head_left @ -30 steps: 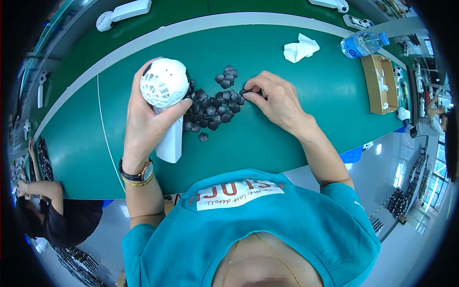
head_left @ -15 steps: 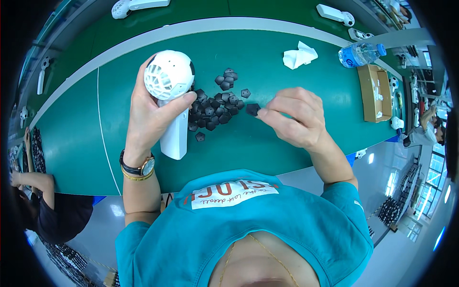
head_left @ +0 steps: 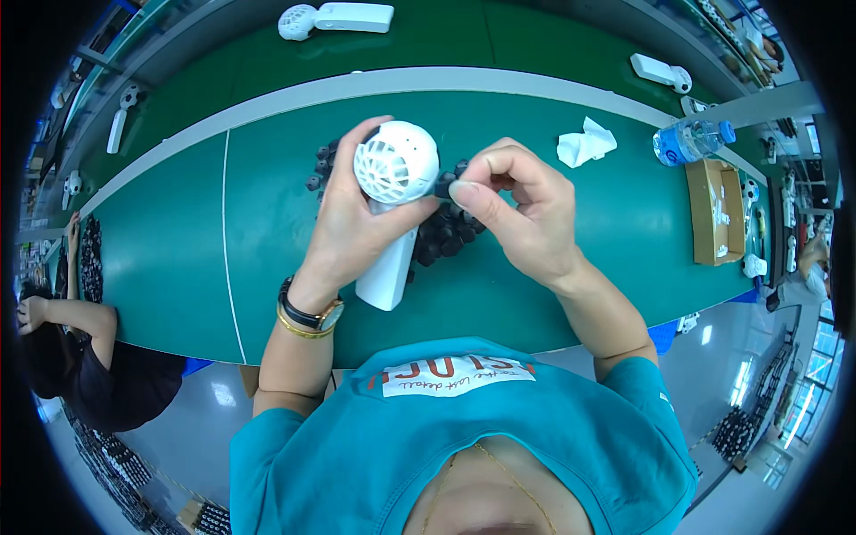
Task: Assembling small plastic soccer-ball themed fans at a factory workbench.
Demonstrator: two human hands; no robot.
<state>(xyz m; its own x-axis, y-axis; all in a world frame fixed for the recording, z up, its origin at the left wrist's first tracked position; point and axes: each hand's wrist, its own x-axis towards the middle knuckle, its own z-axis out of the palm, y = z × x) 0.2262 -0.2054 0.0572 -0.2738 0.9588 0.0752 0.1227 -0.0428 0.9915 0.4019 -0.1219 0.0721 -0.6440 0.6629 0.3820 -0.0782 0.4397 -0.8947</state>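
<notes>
A white handheld fan (head_left: 387, 273) with a round, grilled head is gripped by my left hand (head_left: 352, 209), the thumb across its neck and the fingers behind the head. Close to the right side of that head, my right hand (head_left: 526, 205) pinches a small black pentagonal piece (head_left: 444, 185) between thumb and fingertips. Whether the piece touches the head cannot be made out. Beneath and between my hands lies a pile of black pentagonal pieces (head_left: 442, 236), partly covered by the fan and my fingers. Several more loose pieces (head_left: 323, 162) show beyond my left wrist.
On the green table (head_left: 285, 187) lie a crumpled white tissue (head_left: 587, 143), a water bottle (head_left: 687, 141) and an open cardboard box (head_left: 704, 214) at the right. More white fans (head_left: 355, 17) rest past the pale ledge (head_left: 446, 80). Another person (head_left: 98, 357) sits at the far left.
My right hand has carried the black piece left, up to the fan's head. In the picture the fan has moved right over the pile, and the whole scene has shifted rightward.
</notes>
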